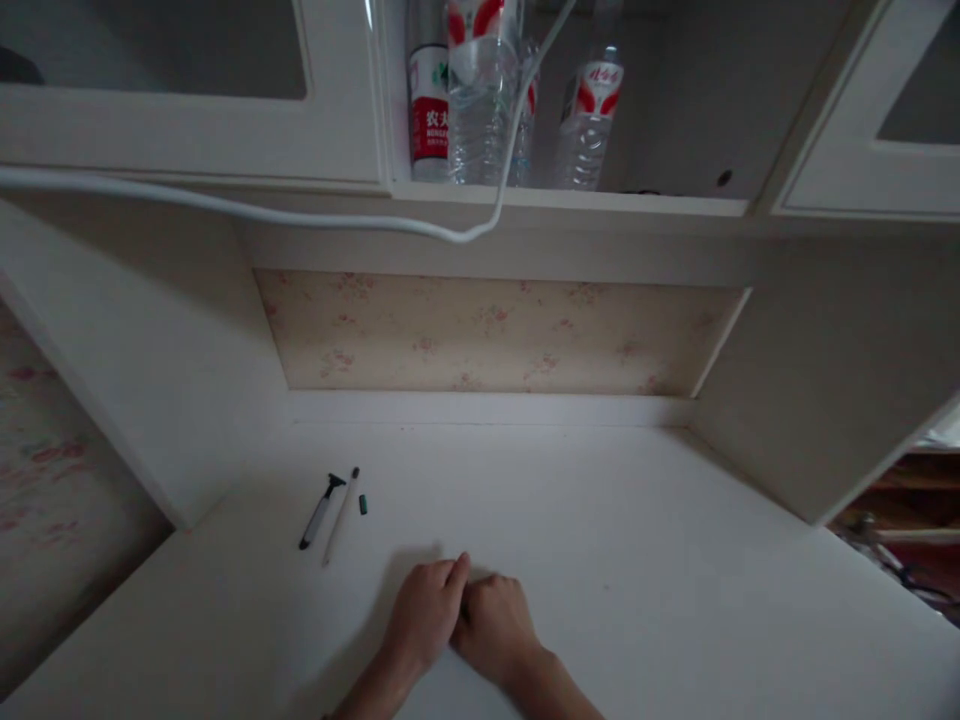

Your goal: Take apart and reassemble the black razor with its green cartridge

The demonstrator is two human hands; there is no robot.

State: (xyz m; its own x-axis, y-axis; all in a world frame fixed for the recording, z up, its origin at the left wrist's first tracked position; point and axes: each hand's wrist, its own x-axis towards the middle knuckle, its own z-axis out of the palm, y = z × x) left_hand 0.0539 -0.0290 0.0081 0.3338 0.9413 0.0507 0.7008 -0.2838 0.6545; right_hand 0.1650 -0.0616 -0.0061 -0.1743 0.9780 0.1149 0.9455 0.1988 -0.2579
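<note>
My left hand [426, 610] and my right hand [495, 625] rest close together on the white desk [637, 560] near its front edge, fingers curled and pressed against each other. Whatever lies between the fingers is hidden. To the left of the hands lie a pen with a black cap [320, 511], a thin white pen barrel [340, 515] and a small dark green piece [363, 505], all apart from the hands.
A shelf above holds several plastic water bottles [480, 90]. A white cable [300, 215] hangs across the cabinet front. Floral wallpaper [487, 335] backs the desk niche. White cabinet sides stand left and right.
</note>
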